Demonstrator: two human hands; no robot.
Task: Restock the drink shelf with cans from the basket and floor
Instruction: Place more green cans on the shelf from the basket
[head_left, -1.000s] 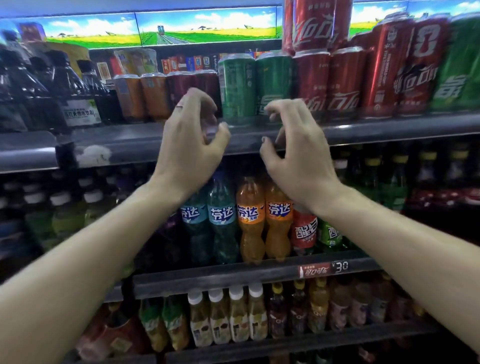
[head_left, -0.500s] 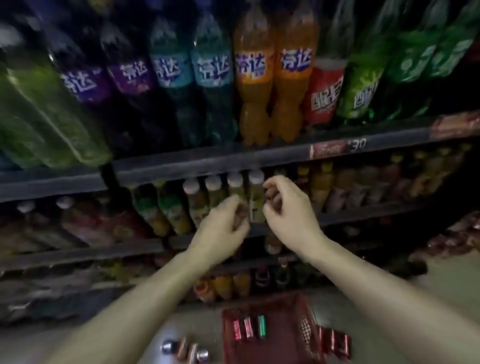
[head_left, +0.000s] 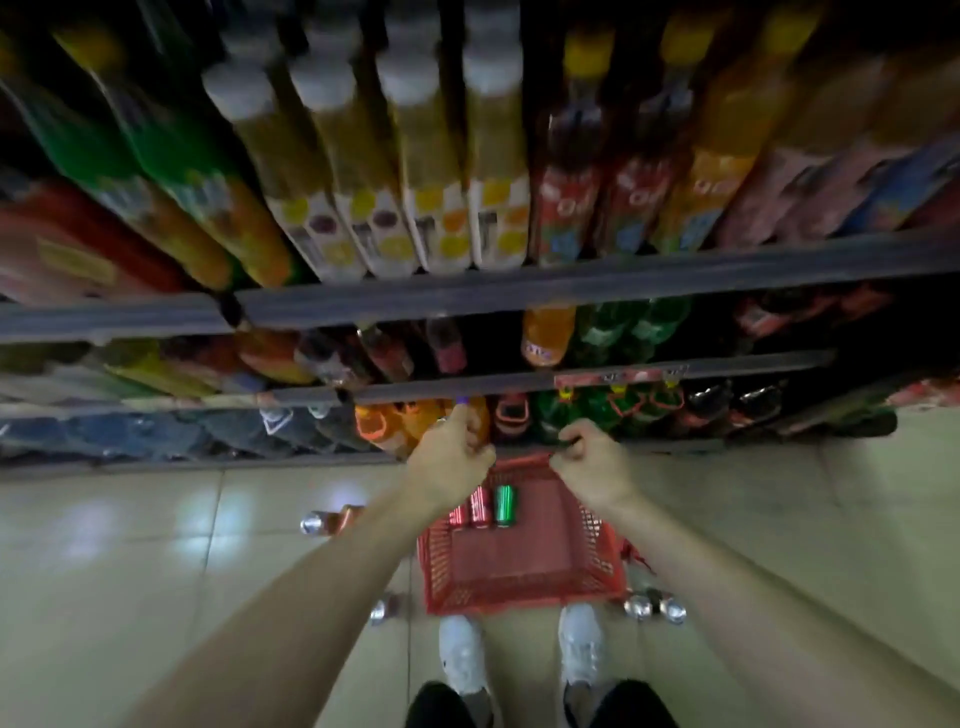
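I am looking straight down at a red plastic basket (head_left: 524, 582) on the tiled floor in front of my feet. Two red cans (head_left: 470, 508) and one green can (head_left: 504, 504) lie side by side at its far end. My left hand (head_left: 451, 449) and my right hand (head_left: 589, 454) hover side by side above the basket's far rim. Both have their fingers curled in and hold nothing. Loose cans lie on the floor left of the basket (head_left: 322, 522), by its near left corner (head_left: 383, 611) and by its near right corner (head_left: 655, 607).
Dark shelf edges (head_left: 519, 296) run across the upper view, packed with upright drink bottles (head_left: 415, 156). Large bottles (head_left: 597, 410) fill the bottom shelf just beyond my hands. My white shoes (head_left: 460, 654) stand right behind the basket. Pale floor tiles (head_left: 156, 571) spread to both sides.
My view has swung down from the top can shelf to the floor. Both hands have dropped from that shelf to just above the basket, their fingers curling in.
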